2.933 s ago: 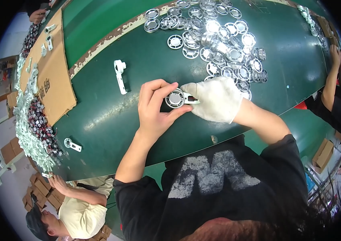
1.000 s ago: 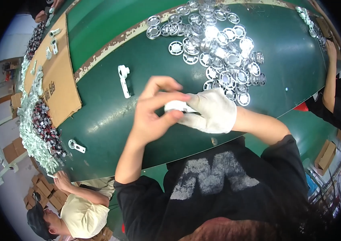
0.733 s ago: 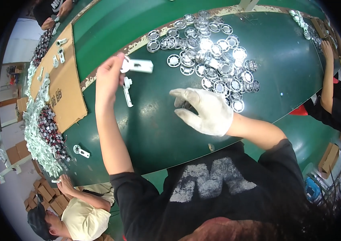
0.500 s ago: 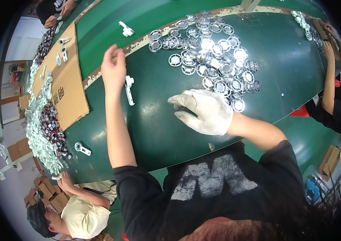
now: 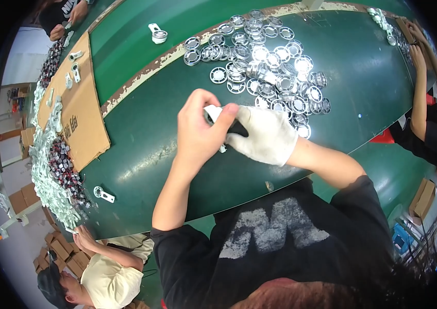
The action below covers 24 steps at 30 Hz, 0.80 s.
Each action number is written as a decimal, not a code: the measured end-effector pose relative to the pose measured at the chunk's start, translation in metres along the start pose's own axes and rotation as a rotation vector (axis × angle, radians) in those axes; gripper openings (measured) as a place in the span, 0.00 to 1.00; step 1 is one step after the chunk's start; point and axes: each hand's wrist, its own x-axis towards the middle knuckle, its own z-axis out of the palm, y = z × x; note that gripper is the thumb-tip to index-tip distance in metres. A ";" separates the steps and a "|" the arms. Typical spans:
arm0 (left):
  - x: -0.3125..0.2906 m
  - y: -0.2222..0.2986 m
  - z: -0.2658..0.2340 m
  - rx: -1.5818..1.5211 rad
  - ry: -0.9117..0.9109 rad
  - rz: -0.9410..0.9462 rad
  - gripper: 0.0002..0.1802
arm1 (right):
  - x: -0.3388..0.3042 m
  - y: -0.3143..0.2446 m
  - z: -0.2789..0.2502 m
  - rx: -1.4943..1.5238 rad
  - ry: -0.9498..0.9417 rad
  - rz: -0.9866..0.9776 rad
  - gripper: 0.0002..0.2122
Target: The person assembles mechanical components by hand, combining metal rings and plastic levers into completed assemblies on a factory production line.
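Observation:
My bare left hand (image 5: 202, 123) is closed around a white plastic part (image 5: 212, 113) above the green table, its thumb toward my right hand. Only pieces of that part show between and below the fingers. My right hand (image 5: 266, 135) wears a white glove and meets the left at the part. Its fingers and thumb are curled toward each other with a dark gap between; what the fingertips pinch is hidden. Just beyond the glove spreads a heap of shiny silver ring-shaped discs (image 5: 285, 82).
A white part with a round silver end (image 5: 157, 35) lies on the green surface beyond the chipped rim. At left are a cardboard sheet (image 5: 92, 131), piled white parts (image 5: 48, 175), small dark-red pieces (image 5: 64, 159) and a single white part (image 5: 104, 194). Co-workers sit at both sides.
My left hand has come back and right from near the rim to meet the glove. The white part beside it has left the table and a white part is now in that hand.

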 end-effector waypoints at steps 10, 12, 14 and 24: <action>0.007 -0.024 0.028 -0.492 -0.017 0.077 0.25 | -0.002 0.004 0.007 0.273 0.182 0.053 0.20; 0.012 -0.023 0.027 -0.383 -0.074 0.055 0.20 | 0.002 0.021 0.012 0.337 0.354 0.016 0.18; 0.011 -0.014 0.026 0.123 -0.117 -0.002 0.23 | -0.001 0.020 -0.003 0.633 0.375 -0.059 0.17; 0.007 -0.024 0.039 0.649 0.074 0.275 0.23 | 0.000 0.030 -0.018 0.654 0.370 -0.079 0.17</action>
